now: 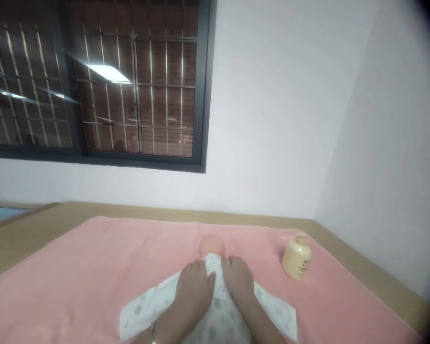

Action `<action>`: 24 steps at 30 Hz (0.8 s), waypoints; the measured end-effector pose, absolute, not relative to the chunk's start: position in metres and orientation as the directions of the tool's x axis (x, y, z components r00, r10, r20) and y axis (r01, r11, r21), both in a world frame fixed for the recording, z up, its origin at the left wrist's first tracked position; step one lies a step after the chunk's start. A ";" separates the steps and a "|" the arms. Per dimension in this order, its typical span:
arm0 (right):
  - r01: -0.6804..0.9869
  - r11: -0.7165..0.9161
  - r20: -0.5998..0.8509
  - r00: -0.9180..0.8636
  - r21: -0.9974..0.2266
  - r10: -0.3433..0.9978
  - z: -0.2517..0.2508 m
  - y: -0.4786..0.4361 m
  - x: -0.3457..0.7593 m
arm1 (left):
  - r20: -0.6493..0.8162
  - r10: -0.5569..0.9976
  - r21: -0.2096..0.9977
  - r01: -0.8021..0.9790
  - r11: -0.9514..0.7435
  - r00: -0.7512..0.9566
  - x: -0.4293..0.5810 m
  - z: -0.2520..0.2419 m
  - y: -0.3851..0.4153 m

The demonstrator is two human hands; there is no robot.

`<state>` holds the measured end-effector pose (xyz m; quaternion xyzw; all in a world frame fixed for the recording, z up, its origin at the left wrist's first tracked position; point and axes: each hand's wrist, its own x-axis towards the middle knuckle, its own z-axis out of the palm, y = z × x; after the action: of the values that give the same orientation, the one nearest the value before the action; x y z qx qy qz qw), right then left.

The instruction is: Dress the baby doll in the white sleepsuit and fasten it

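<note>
A doll (212,243) lies on its back, only the round top of its head showing past the collar. Over its body is a white garment (215,306) with a pale green print, both sleeves spread out to the sides. My left hand (195,286) is closed on the cloth at the left shoulder, its thumb along the collar. At the right shoulder, my right hand (238,277) has its fingers curled over the cloth beside the collar. The fingertips of both hands are partly hidden, and the doll's face and limbs do not show.
A cream-coloured bottle (297,258) stands on the pink cloth (93,272) to the right of the doll. The cloth covers a wooden table (36,229). Behind it rise a white wall (272,105) and a barred window (139,95).
</note>
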<state>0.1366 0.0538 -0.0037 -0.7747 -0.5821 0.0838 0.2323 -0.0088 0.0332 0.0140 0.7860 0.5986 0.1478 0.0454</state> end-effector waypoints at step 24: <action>0.970 -0.046 0.103 0.073 -0.240 0.992 0.012 0.029 0.122 | 0.092 0.962 0.399 0.876 -0.272 0.257 -0.022 0.015 0.048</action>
<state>0.1218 0.0292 0.0123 -0.7219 -0.6794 0.0448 0.1237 -0.0219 0.0477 0.0153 0.7811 0.5883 0.1602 0.1346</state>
